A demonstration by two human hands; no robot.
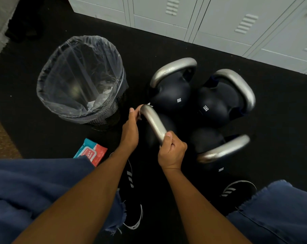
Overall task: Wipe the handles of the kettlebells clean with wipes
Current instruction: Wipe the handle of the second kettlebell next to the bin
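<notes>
Black rubber floor (34,138) runs out on every side of the four kettlebells, bounded at the far edge by a row of pale metal lockers (219,23). Left of the left hand stands a mesh bin (103,115) lined with a clear bag (78,74); a narrow strip of bare floor lies between the bin and that hand. Nearer the person than the left hand, a teal and red wipes pack (91,152) lies flat on the floor, partly hidden by a blue trouser leg (34,187).

The near-left kettlebell (149,138) sits between the two hands, its steel handle (154,122) running from far-left to near-right. The left hand (129,132) is closed on the far end of that handle, thumb on top, with a sliver of pale stuff under the fingers that may be a wipe; I cannot tell. The right hand (172,152) is clamped round the near end, thumb pressed along the bar.

Beyond the hands stands the 8KG kettlebell (172,95), its handle arching from left to right. Just beside it, to the right, is a 12KG kettlebell (214,106) with its handle curving down the right side. Right of the right hand, a fourth kettlebell (209,143) carries a handle pointing far-right. All four stand close together, bodies touching or nearly so. Two dark shoes (237,189) rest on the floor below the wrists.
</notes>
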